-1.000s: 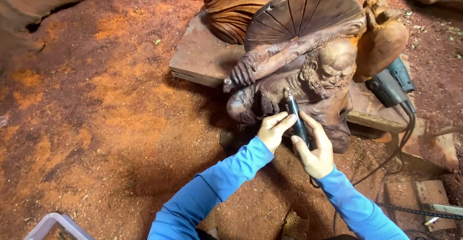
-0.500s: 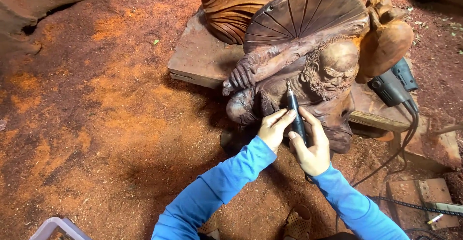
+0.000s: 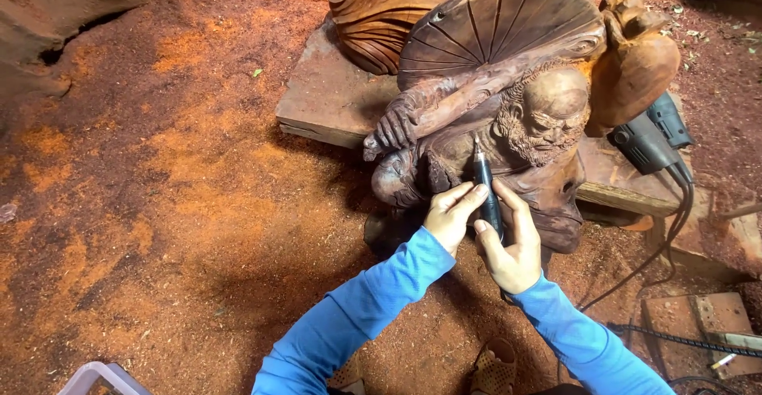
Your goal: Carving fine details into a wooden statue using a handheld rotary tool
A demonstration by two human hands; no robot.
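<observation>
Far left, a pale rock edge (image 3: 48, 38) w/ a dark gap under it; bottom left corner, the rim of a white bin (image 3: 95, 373). Red sawdust floor (image 3: 175, 204) covers most of the frame. Mid-frame, a wood slab (image 3: 333, 101) lies flat on the dust, w/ a swirl-carved piece (image 3: 369, 14) behind it. The statue (image 3: 508, 101), a bearded figure under a ribbed fan, rests across the slab's right part, face turned up. Left hand (image 3: 451, 216) comes in on a blue sleeve (image 3: 357, 316), fingers partly curled, fingertips touching the tool's left side and the statue's chest, steadying, not wrapped around anything. The tool (image 3: 486, 188), a slim dark rotary pen, stands nearly upright btwn both hands, its tip against the carving just left of the beard. Right hand (image 3: 512, 244) is closed around the tool's lower body, thumb up along it. Below the hands, a sandal (image 3: 494, 371). Right of the statue, a gourd-shaped lump (image 3: 635, 61), then a grey power tool (image 3: 651, 137) on the board, its black cord (image 3: 675, 228) running down toward the floor. Bottom right, bricks (image 3: 698, 323).
</observation>
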